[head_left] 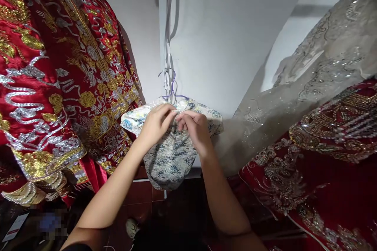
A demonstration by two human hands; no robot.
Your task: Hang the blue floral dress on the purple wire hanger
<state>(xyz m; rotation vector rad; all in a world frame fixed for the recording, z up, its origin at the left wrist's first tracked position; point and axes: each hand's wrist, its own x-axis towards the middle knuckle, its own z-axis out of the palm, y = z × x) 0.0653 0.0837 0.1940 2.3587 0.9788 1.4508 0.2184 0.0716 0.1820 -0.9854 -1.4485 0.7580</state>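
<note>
A small white garment with a blue and green print (169,157) hangs on a purple wire hanger (172,86) in front of a white wall. My left hand (156,123) and my right hand (194,129) are both raised to its collar. Their fingers pinch the fabric at the neckline, close together and almost touching. What exactly lies between the fingertips is too small to make out. White straps or cords (168,31) hang down to the hanger from above.
A red robe with gold and silver embroidery (55,78) hangs at the left. A sheer silver sequined garment (318,82) and another red embroidered one (326,160) hang at the right. Dark red floor tiles (141,196) lie below.
</note>
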